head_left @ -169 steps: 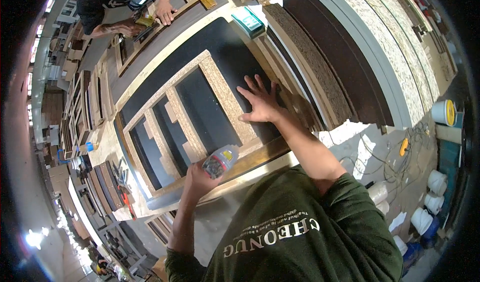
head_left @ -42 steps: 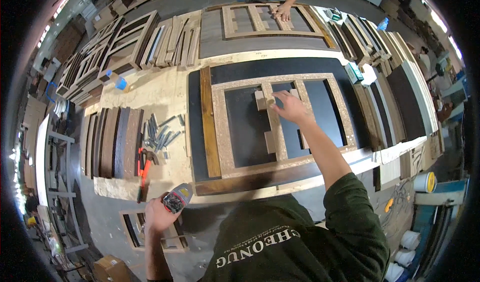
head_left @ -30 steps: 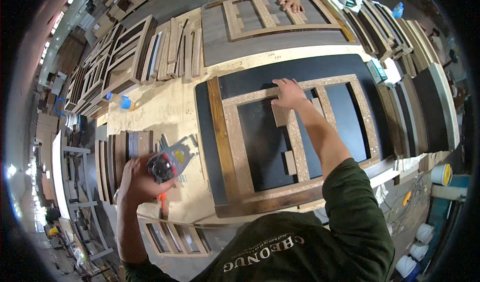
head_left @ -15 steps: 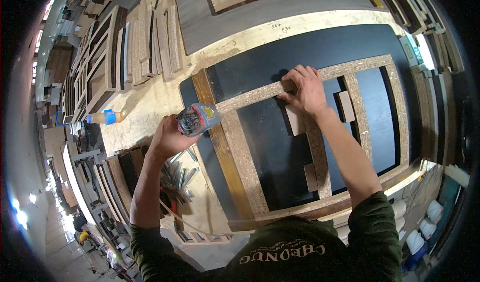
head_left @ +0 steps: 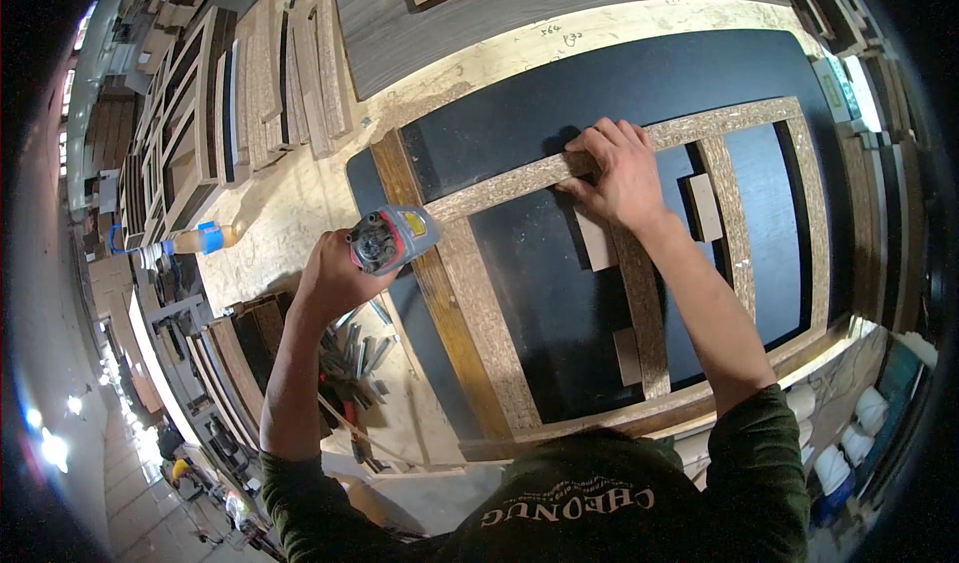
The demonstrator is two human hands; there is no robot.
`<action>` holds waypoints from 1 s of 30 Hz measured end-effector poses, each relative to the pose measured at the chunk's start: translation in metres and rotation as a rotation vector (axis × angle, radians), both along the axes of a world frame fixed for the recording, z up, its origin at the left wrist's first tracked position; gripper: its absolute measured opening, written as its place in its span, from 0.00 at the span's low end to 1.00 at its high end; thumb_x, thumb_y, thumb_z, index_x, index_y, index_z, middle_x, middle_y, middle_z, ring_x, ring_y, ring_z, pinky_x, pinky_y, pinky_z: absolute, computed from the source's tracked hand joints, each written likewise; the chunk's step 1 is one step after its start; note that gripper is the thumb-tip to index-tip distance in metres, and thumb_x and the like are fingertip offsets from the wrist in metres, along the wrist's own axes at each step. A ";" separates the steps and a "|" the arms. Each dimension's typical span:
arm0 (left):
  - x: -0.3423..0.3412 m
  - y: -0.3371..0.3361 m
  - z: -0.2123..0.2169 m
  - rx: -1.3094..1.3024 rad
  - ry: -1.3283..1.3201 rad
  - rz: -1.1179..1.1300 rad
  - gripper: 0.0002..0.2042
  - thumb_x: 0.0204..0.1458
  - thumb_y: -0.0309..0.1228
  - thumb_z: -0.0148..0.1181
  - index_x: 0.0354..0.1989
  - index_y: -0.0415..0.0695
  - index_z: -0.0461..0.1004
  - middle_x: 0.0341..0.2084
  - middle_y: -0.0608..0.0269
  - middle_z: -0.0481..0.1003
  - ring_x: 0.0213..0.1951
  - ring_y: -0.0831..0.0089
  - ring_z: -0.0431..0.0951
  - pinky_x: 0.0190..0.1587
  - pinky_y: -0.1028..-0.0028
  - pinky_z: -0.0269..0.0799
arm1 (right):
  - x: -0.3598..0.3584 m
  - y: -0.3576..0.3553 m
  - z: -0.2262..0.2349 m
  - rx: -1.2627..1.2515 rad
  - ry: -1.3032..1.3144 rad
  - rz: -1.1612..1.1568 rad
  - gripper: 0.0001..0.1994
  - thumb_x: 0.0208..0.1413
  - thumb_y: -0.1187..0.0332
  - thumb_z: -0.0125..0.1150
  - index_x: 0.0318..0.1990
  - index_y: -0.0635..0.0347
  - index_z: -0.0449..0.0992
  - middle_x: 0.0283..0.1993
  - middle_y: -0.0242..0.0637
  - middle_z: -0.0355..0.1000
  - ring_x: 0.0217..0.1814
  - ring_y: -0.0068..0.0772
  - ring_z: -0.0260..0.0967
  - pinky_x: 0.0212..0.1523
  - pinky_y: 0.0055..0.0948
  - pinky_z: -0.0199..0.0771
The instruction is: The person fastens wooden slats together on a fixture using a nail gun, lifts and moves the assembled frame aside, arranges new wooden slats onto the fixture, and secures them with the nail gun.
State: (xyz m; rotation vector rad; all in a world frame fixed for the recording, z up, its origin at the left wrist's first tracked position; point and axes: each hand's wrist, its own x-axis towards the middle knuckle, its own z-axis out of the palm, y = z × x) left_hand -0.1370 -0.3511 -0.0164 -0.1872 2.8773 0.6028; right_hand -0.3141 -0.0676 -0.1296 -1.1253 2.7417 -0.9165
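Note:
My left hand (head_left: 337, 265) is closed around a grey and red nail gun (head_left: 393, 239), whose black end cap faces up. The gun is over the near-left corner area where a brown wooden strip (head_left: 440, 293) meets the frame; its nose is hidden. My right hand (head_left: 621, 173) grips the far rail of a chipboard frame (head_left: 499, 191), thumb on the inner side and fingers over the far side. The frame, with several crosspieces and small blocks, lies on a dark panel (head_left: 599, 83).
Left of the panel, metal fastener strips (head_left: 362, 351) and red-handled pliers (head_left: 352, 418) lie on the pale bench (head_left: 285, 228). A bottle (head_left: 205, 238) with a blue band lies near the bench's left edge. Chipboard strips (head_left: 300, 73) are piled at far left; a grey board (head_left: 479, 23) lies beyond.
The whole view has shifted slightly. Both hands keep their holds, and the nail gun stays at the frame's left end.

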 end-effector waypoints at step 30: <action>-0.005 0.009 -0.001 0.262 -0.078 0.159 0.12 0.39 0.28 0.68 0.32 0.37 0.78 0.28 0.52 0.79 0.35 0.66 0.81 0.37 0.70 0.75 | 0.001 0.004 -0.004 -0.023 0.010 0.010 0.18 0.39 0.56 0.69 0.37 0.50 0.72 0.38 0.32 0.65 0.47 0.38 0.63 0.56 0.41 0.58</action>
